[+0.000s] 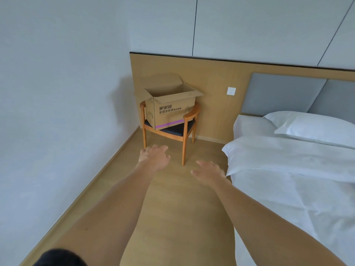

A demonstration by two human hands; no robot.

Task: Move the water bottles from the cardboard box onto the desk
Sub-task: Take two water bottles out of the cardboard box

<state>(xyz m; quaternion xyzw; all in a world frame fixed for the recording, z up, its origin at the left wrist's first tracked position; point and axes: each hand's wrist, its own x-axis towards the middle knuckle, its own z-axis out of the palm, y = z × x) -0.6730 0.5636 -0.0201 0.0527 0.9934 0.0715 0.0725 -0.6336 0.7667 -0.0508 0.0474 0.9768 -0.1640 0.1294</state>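
Both of my arms were stretched out ahead, hands empty. Left hand [154, 157] had its fingers spread and relaxed, gripping nothing. Right hand [208, 172] was the same: fingers apart, palm down, nothing in it. Both hung over bare floor [172, 208], well short of the box. My read: they were out front because I was closing in on the box, not because anything was ready to grab.

The cardboard box [169, 110] sat on the dark seat of a wooden chair [172, 131] in the corner, against the wood wall panel [215, 83]. It was turned at an angle on the seat, one corner facing me. Probably parked there to put it at a comfortable reaching height.

Box looks: plain brown corrugated card, dark printed lettering on the near face, a purple strip along the bottom edge. All top flaps were folded open, the rear one upright against the panel, so access from above looked clear.

Water bottles: I could not see any. The near wall hid the box interior from this angle, so count and position were unknown.

Desk was not in view either. A bed [288, 169] with white sheets and a pillow [315, 127] filled the right side, close beside my right hand.

Judged stage: the approach, nothing moved yet.
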